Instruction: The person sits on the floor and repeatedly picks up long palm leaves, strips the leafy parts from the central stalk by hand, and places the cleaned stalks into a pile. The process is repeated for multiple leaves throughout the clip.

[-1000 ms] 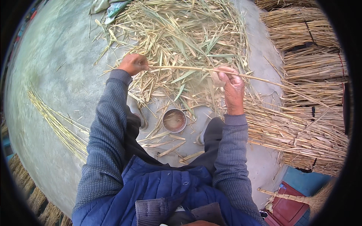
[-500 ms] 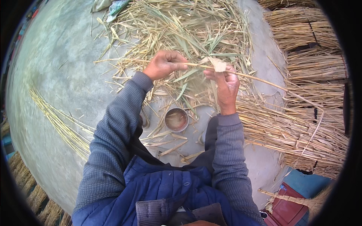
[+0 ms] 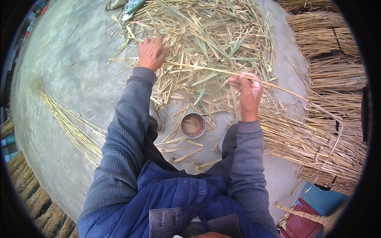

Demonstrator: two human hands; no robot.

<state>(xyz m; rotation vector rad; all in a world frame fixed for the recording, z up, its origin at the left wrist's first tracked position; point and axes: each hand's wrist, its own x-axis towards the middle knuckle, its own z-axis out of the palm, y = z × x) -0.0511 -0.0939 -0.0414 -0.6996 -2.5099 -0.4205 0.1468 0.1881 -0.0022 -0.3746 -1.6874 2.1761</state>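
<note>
A long thin reed stalk [image 3: 206, 70] runs across the view, held at both ends. My left hand [image 3: 151, 52] grips its left end over a heap of dry leaves and husks [image 3: 198, 35]. My right hand [image 3: 248, 91] pinches the stalk further right, and the stalk's tail [image 3: 285, 90] sticks out past it toward the bundles. A small round metal bowl [image 3: 193, 125] stands on the floor between my knees.
Bundles of cleaned reeds [image 3: 317, 135] lie at the right, with more stacked at the top right [image 3: 329, 35]. A thin row of stalks [image 3: 71, 127] lies on the concrete floor [image 3: 59, 79] at the left. A red and blue object [image 3: 305, 218] sits at the lower right.
My left hand has slid left along the stalk, away from my right hand. The strip of husk seen near my right hand is gone. My right hand has stayed about where it was.
</note>
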